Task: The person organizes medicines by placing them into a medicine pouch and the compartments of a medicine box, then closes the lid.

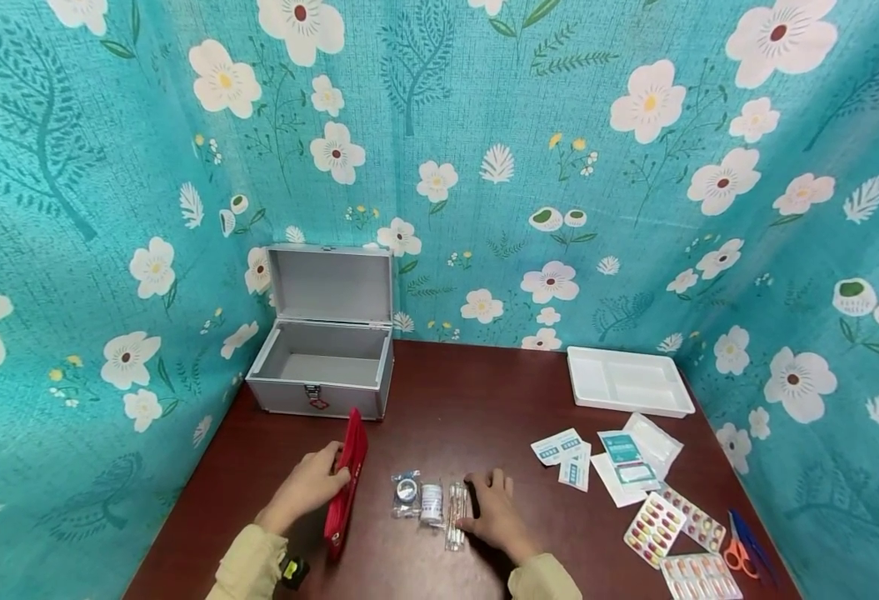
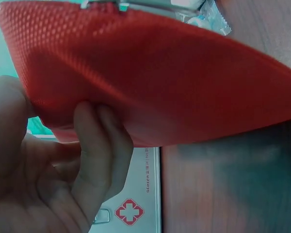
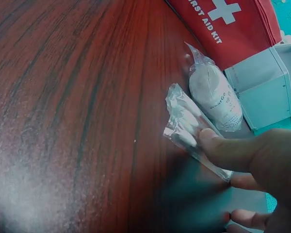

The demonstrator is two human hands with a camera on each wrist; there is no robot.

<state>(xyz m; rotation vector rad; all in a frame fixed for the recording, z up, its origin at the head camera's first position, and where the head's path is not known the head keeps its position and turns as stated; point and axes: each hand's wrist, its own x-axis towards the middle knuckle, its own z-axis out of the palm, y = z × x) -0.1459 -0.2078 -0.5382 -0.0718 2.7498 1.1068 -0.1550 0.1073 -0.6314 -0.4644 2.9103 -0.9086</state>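
Observation:
My left hand (image 1: 310,487) grips the edge of a red first aid kit pouch (image 1: 347,483) held on its side, with fingers (image 2: 94,145) against its fabric in the left wrist view. To the right, a clear packet of cotton swabs (image 1: 456,515) lies on the table. My right hand (image 1: 497,512) has its thumb on that packet (image 3: 189,124) and the index fingertip at its end. Beside it stand a wrapped bandage roll (image 1: 432,504) and a bagged roll of tape (image 1: 406,492), between the pouch and the swabs.
An open silver case (image 1: 319,367) stands at the back left. A white tray (image 1: 629,381) is at the back right. Flat packets (image 1: 626,462), several pill blister packs (image 1: 655,527), orange scissors (image 1: 739,554) and blue tweezers (image 1: 754,546) lie at the right.

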